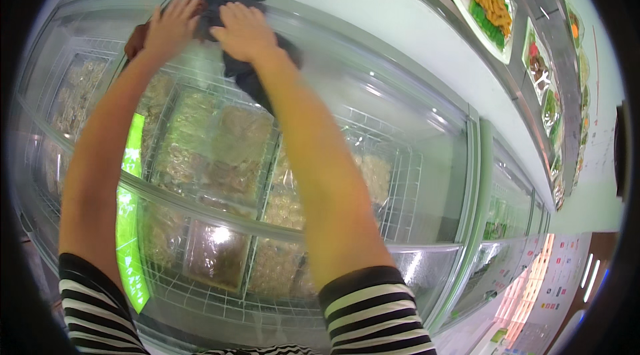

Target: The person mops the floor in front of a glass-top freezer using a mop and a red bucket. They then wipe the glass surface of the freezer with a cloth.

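Both my arms stretch over the glass top of a chest freezer (320, 62) to its far edge. My left hand (175, 25) presses on a reddish-brown cloth (136, 40), which shows on either side of it; its fingers lie over the cloth. Just to the right, my right hand (245, 32) is closed over a bunched dark cloth (252, 80) on the glass. Part of this dark cloth spreads beyond both hands, and a loose end hangs toward my right forearm. The palms and the cloth beneath them are hidden.
Under the glass, wire baskets (408, 168) hold clear packs of frozen food (240, 138). A curved rail (200, 200) crosses the freezer front, near a bright green strip (133, 242). Plates of food (483, 5) line a metal shelf at the right. Another freezer section (507, 202) adjoins.
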